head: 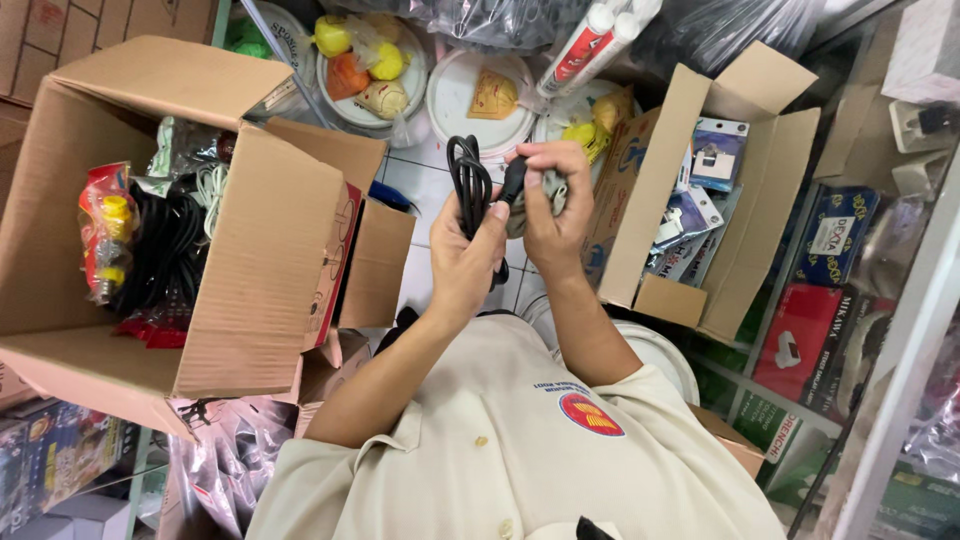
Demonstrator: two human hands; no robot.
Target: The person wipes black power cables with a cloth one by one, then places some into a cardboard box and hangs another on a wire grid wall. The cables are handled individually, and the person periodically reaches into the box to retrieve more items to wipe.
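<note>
While both hands meet mid-frame above the tiled floor (425,180), the left hand (462,262) has its fingers curled shut around a coiled black cable (468,185), thumb pressed across the loops. Right hand (548,205) pinches the cable's black plug (514,182) between thumb and fingertips, other fingers folded in.

Cable looks light, limp and rubbery with a smooth jacket; the loops will likely spring apart if released, so the best hold is across the bundle's middle, with the rigid plug as the second grip point. Not fragile, I'd judge.

Left of the hands: open cardboard box (270,250), matte brown flaps, holding more black cables (165,250) and crinkly plastic packets. Right: smaller open box (650,200) with flat blister packs (715,150). At the top edge, round white lidded tubs (470,110) and bagged yellow and orange items.
</note>
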